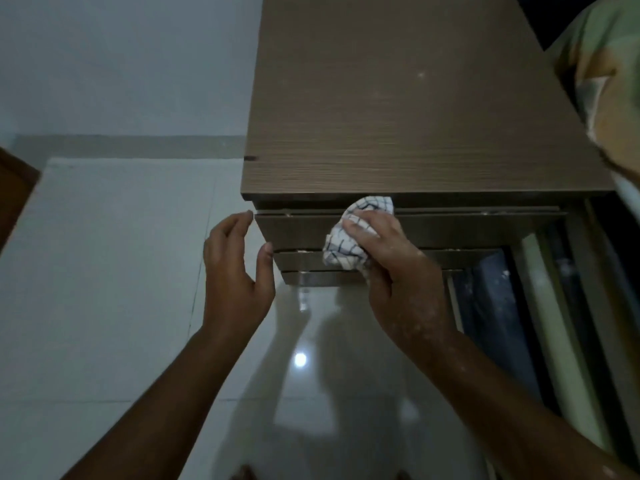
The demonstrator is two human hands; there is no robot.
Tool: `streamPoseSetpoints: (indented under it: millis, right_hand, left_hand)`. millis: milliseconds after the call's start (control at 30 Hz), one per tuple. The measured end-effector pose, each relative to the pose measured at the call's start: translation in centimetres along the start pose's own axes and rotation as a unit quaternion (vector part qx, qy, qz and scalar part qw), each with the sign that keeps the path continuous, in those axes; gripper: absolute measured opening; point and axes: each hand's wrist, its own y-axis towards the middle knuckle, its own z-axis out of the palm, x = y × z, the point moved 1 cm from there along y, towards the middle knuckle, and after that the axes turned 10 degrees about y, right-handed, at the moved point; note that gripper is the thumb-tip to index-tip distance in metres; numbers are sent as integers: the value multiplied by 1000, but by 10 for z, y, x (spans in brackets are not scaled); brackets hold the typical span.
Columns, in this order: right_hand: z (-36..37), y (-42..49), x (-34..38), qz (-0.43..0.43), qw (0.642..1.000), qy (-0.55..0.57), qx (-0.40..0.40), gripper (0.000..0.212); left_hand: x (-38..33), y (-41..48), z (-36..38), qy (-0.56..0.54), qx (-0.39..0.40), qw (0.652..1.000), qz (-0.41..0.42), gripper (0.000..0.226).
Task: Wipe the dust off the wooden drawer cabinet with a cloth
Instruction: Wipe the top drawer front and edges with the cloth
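Pressing a bunched white cloth (pixel 349 237) with dark grid lines against the front of the top drawer (pixel 450 228), the right hand (pixel 391 268) has its fingers curled and clamped over the fabric. The cloth sits just under the overhanging top panel of the wooden drawer cabinet (pixel 398 109) and hangs down across the seam to the second drawer (pixel 301 259). A third drawer front (pixel 311 278) shows below that one, each stepped slightly back from the one above. All three drawers are shut, so what they hold cannot be seen.

The left hand (pixel 235 268) hovers at the cabinet's left front corner, open, with fingers spread apart and the thumb near the edge of the top drawer; whether the fingertips touch the wood I cannot tell. It holds nothing.

The cabinet top is brown wood grain with a few pale specks. The cabinet stands on a glossy pale tiled floor (pixel 104 271) that reflects a light spot. To its right lie dark upright panels or frames (pixel 540 323), too dim to identify. A patterned green and orange fabric (pixel 602 71) shows at the upper right.
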Motion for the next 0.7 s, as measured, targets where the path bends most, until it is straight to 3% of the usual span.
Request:
streamPoseSetpoints:
  millis: [100, 367, 700]
  right_hand:
    - [4, -3, -9, -52, 997, -19, -60, 41]
    - [8, -1, -40, -126, 984, 22, -121, 58]
    - [12, -9, -51, -175, 961, 79, -197, 53]
  left_hand:
    - [14, 9, 16, -20, -37, 999, 25, 46]
    - [52, 36, 40, -24, -123, 978, 167, 26]
    - [53, 22, 43, -78, -146, 970, 176, 17]
